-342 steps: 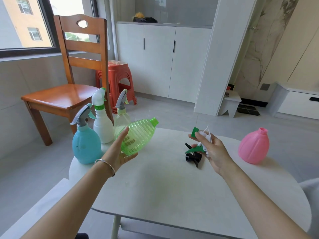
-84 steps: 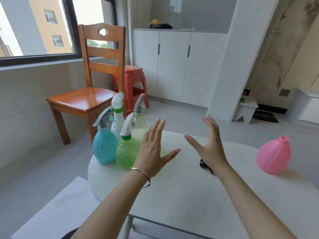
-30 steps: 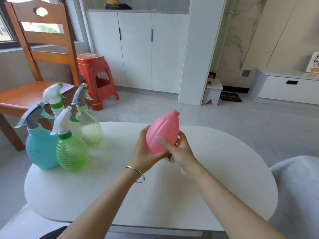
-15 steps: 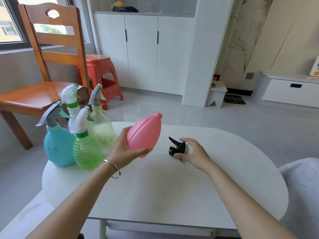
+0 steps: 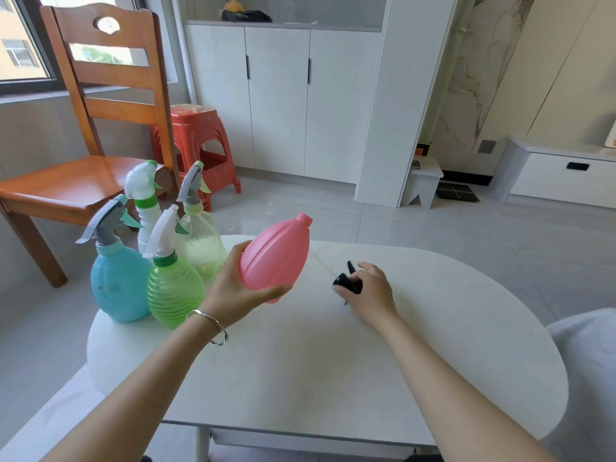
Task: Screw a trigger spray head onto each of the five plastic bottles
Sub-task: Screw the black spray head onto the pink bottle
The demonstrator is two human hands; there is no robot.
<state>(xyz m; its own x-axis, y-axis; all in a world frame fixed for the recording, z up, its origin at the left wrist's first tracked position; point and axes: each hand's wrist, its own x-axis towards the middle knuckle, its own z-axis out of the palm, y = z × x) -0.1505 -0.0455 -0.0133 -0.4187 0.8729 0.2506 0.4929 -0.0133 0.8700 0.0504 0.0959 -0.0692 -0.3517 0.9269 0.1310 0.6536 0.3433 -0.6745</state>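
- Four bottles already wear trigger heads and stand upright in a tight cluster at the left end of the white bench [image 5: 333, 361]. A blue bottle [image 5: 116, 288] is at the front left, with a ribbed green bottle [image 5: 173, 291] just beside it on the right. A white bottle [image 5: 146, 211] and a pale clear bottle [image 5: 203, 248] stand behind them.
- One pink bottle [image 5: 273, 258] has no head. It is held tilted above the bench near the centre of the frame, its bare threaded neck pointing to the upper right.
- Left hand [image 5: 233, 291]: it is clasped round the fat lower end of the pink bottle, thumb on the upper left side and fingers wrapped underneath. A silver bracelet [image 5: 213, 328] circles the wrist.
- Right hand [image 5: 373, 291]: it sits palm down on the bench just right of centre, fingers curled round the black spray head [image 5: 346, 283]. One thin black part sticks up past the fingers on the hand's upper left.
- Pink bottle and black spray head are near each other but apart — the head is low on the bench, to the lower right of the bottle's body.
- Behind the bench, a wooden chair [image 5: 83, 181] fills the upper left of the frame, with a red stool [image 5: 196, 141] just right of it.
- White cabinets [image 5: 280, 101] span the upper middle — a small white step stool [image 5: 423, 181] and a low drawer unit [image 5: 560, 175] stand at the right.
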